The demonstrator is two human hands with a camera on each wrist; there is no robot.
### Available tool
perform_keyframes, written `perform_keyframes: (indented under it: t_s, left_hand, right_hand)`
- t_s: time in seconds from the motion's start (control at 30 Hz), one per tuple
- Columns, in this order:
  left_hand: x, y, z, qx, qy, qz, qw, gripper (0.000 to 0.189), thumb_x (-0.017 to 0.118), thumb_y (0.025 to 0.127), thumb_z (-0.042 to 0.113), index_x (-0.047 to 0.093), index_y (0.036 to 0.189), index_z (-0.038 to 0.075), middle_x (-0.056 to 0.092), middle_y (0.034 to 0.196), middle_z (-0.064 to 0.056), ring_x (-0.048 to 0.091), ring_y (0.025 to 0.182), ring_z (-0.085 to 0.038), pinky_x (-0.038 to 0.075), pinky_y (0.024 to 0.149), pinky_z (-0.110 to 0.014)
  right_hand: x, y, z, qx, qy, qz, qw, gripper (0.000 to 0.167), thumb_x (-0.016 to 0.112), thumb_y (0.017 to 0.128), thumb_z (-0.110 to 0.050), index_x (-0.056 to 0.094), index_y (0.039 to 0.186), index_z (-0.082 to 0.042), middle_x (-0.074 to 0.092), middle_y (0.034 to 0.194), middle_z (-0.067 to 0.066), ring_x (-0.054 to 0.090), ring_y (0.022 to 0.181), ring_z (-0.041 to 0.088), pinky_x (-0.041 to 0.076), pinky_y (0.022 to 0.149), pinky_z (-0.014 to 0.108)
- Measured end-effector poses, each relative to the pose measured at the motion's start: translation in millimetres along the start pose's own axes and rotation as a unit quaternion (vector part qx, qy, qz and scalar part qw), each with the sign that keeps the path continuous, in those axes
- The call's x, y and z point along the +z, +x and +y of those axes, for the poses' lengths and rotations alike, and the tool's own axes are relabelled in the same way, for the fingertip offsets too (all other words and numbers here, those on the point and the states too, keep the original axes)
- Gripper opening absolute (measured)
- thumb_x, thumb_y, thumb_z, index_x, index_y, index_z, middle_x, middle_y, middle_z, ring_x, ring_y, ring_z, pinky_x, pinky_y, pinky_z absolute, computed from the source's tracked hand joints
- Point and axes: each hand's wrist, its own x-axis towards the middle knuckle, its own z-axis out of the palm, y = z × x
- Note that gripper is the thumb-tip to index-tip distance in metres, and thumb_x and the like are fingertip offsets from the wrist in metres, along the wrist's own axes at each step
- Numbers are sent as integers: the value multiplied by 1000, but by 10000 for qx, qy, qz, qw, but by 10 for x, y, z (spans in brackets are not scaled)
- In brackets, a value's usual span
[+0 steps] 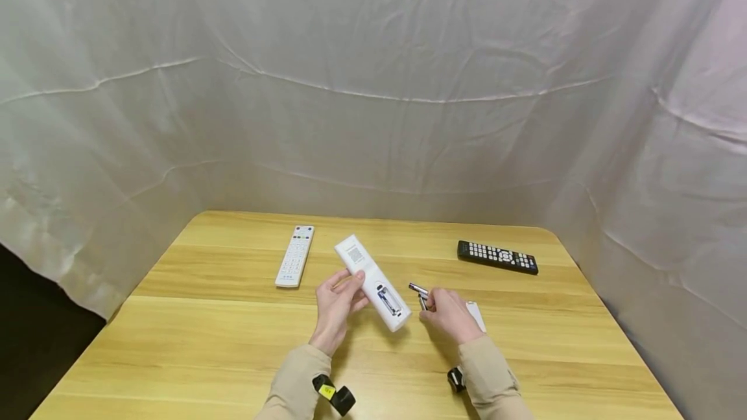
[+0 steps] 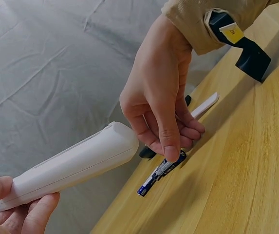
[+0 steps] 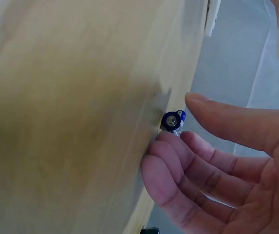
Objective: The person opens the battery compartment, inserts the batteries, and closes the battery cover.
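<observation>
Table (image 1: 222, 342) stretched beneath. The left hand (image 1: 337, 304) curled round a raised remote (image 1: 371, 276), its bay (image 1: 389, 300) bared; the right hand (image 1: 449, 315), nearly closed, pinched two batteries (image 2: 161, 170) just beside. Splayed in that fingertip grip, they might, I judged, slip and roll away.

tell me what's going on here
A person's left hand holds a white remote with its back showing and its battery compartment open; what looks like one battery sits inside. The right hand holds two more batteries near that remote. A second white remote and a black remote lie on the table, button side up, and a flat white piece is partly hidden behind the right hand in the head view.
</observation>
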Motion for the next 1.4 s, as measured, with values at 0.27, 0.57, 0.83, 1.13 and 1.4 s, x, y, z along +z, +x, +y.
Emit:
perform_keyframes:
  t_s: [0.27, 0.57, 0.83, 1.13, 1.4]
  left_hand:
    - [-3, 5, -9, 10, -9, -18, 10000, 45, 69, 95, 12, 54, 133, -8, 76, 106, -19, 72, 73, -9, 66, 70, -24]
    - [-4, -3, -3, 3, 2, -13, 10000, 45, 69, 95, 12, 53, 132, -9, 76, 106, -19, 71, 73, -9, 66, 70, -23]
    - [-4, -9, 2, 17, 2, -13, 10000, 45, 68, 95, 12, 54, 132, -9, 76, 106, -20, 72, 74, -9, 66, 71, -24]
    - [-18, -34, 6, 64, -54, -71, 9999, 47, 68, 96, 13, 52, 134, -10, 77, 103, -18, 71, 72, -8, 66, 71, -24]
    - [-27, -37, -3, 11, -25, -30, 10000, 46, 68, 96, 13, 53, 133, -10, 77, 101, -16, 71, 72, -8, 66, 71, -24]
  right_hand:
    - [4, 40, -9, 31, -115, 0, 9999, 18, 81, 78, -7, 63, 76, -7, 63, 75, 5, 53, 69, 17, 48, 61, 29]
    - [17, 61, -5, -228, -516, 138, 9983, 13, 78, 77, -5, 67, 72, -7, 65, 70, 4, 55, 65, 17, 50, 59, 31]
    - [11, 29, -8, -393, -466, 200, 9979, 10, 75, 78, 0, 68, 73, -5, 67, 71, 6, 56, 64, 16, 54, 59, 31]
    - [33, -40, 12, -494, 72, 563, 9972, 12, 78, 78, 0, 69, 73, -7, 68, 70, 2, 55, 64, 12, 49, 56, 24]
    - [11, -67, 4, -736, 866, 425, 9926, 12, 73, 83, 2, 72, 92, -7, 68, 72, 3, 54, 62, 7, 49, 54, 17]
